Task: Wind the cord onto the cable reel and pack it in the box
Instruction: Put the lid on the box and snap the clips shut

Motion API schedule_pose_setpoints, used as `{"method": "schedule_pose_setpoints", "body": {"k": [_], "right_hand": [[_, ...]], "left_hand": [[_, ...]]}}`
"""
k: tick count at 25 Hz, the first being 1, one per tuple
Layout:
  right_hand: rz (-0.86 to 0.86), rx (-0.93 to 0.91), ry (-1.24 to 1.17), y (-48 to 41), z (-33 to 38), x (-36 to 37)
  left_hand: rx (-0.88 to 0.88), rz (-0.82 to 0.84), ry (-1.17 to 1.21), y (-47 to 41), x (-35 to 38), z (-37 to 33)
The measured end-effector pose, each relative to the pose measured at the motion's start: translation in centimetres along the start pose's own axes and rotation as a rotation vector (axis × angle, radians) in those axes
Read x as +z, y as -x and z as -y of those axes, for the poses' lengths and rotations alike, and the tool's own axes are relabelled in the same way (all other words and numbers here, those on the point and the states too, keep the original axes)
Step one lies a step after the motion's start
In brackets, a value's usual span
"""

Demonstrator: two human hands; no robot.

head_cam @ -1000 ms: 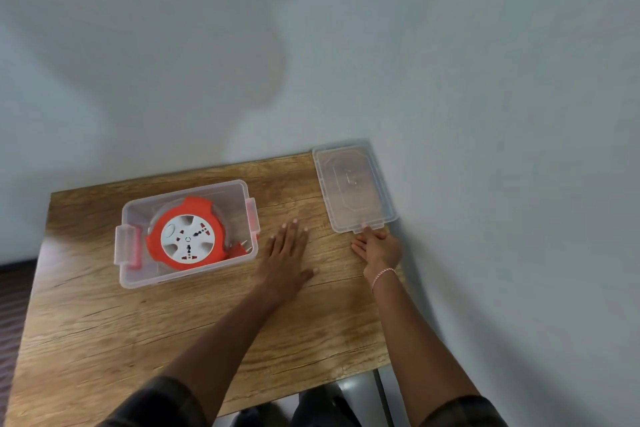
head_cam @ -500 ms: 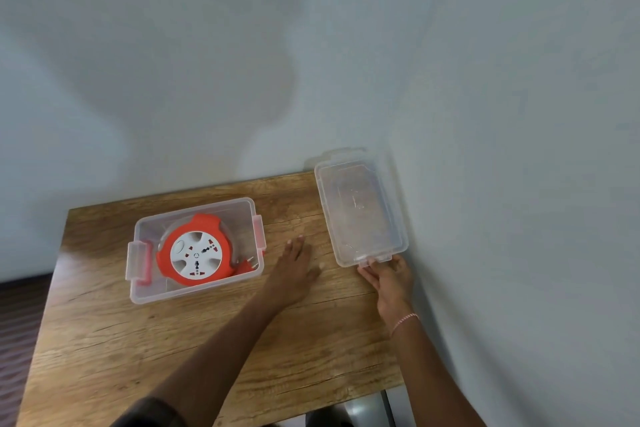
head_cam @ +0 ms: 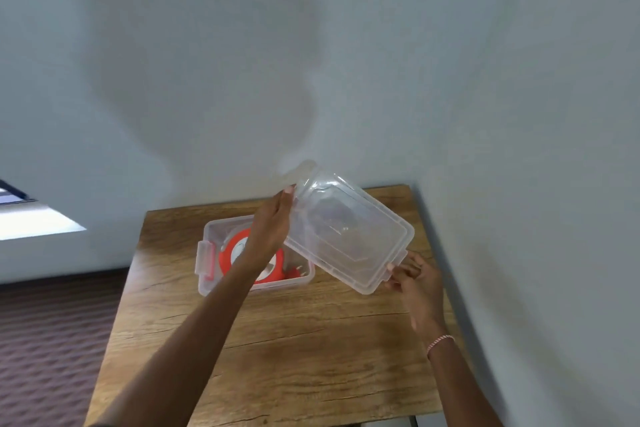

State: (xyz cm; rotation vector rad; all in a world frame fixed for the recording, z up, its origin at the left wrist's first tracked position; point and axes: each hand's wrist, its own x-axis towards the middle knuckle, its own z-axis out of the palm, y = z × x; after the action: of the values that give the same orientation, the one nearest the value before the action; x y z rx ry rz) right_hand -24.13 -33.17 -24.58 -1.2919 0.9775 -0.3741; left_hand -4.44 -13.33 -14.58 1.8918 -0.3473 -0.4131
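Gripping the clear lid (head_cam: pixel 349 229) at its short ends, your left hand (head_cam: pixel 272 222) far, right hand (head_cam: pixel 414 276) near, you held it tilted right of the box (head_cam: pixel 207 267) containing the reel (head_cam: pixel 227 255).

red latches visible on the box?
1. A red latch shows on the left end of the box. The right end is behind the left hand and lid, so another may be hidden.
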Motion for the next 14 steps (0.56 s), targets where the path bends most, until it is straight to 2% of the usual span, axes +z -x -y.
{"method": "schedule_pose_setpoints", "body": {"k": [4, 7, 11, 14], "right_hand": [[-0.009, -0.198, 0.140, 2.2, 3.6, 5.4], [0.012, -0.376, 0.126, 4.0, 6.7, 9.1], [0.345, -0.253, -0.245, 5.6, 9.4, 13.1], [0.383, -0.160, -0.301, 5.9, 9.0, 15.0]], "left_hand": [[-0.067, -0.190, -0.154, 1.7, -7.1, 1.5], [-0.156, -0.252, 0.051, 3.5, -11.6, 2.3], [-0.149, -0.262, 0.467, 5.7, -15.5, 3.8], [-0.157, -0.281, 0.682, 6.7, -17.0, 5.9]]}}
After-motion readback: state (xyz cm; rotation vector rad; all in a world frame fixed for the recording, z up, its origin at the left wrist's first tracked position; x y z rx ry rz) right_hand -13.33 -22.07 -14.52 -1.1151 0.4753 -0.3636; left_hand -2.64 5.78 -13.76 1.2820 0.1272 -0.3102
